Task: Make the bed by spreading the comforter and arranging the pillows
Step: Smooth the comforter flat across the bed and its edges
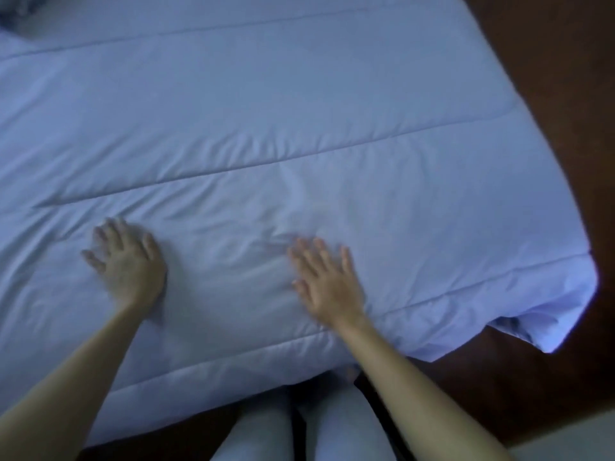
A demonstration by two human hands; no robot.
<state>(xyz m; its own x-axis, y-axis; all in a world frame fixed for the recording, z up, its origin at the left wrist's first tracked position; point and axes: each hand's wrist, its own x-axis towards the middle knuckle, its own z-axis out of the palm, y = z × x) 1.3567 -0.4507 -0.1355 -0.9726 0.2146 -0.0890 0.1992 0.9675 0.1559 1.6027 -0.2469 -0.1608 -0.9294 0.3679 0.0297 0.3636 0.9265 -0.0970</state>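
A pale blue-white quilted comforter (266, 128) lies spread over the bed and fills most of the view. Stitched seams run across it, and small wrinkles gather between my hands. My left hand (128, 261) presses flat on the comforter near its front edge, fingers apart. My right hand (327, 281) also rests flat on it, fingers spread, a little to the right. Neither hand grips the fabric. The comforter's corner (545, 331) hangs over the bed's right front corner. No pillow is clearly in view.
Dark brown floor (549, 78) runs along the right side and in front of the bed. My legs in light trousers (346, 427) stand against the bed's front edge. A dark blurred object (16, 11) sits at the far left top corner.
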